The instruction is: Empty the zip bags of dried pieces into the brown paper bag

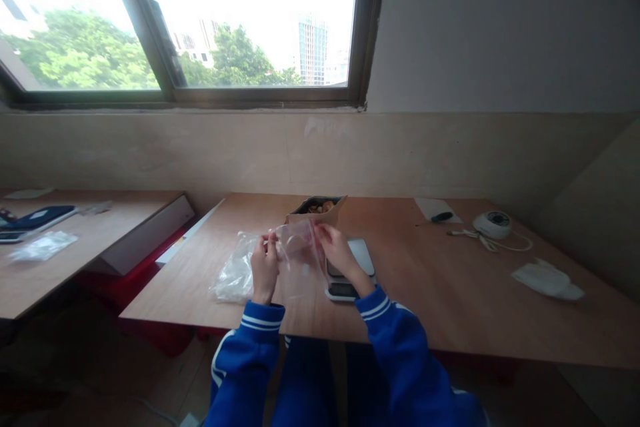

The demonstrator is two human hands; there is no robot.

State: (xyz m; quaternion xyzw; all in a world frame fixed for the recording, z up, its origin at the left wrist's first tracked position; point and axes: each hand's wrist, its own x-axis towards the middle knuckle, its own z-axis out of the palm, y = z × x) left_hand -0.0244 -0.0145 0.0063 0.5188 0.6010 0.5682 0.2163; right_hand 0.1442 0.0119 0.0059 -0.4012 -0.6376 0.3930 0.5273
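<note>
A clear plastic zip bag (300, 267) hangs upright between my two hands, above the table's near part. My left hand (265, 267) pinches its upper left corner. With closed fingers my right hand (340, 250) grips the upper right side, along a pinkish strip. Behind the bag stands an open brown paper pouch (320, 210) with brownish dried pieces showing inside. Partly under my right hand lies a kitchen scale (363, 253) with a dark display at its near end. A pile of clear plastic bags (234, 273) rests on the table beside my left hand.
At the right of the wooden table (425, 307) are a white dome camera (492, 224) with a cable, a dark-handled screwdriver (442, 217) on white paper, and a crumpled white bag (547, 279). A second table (30, 287) stands left, across a gap.
</note>
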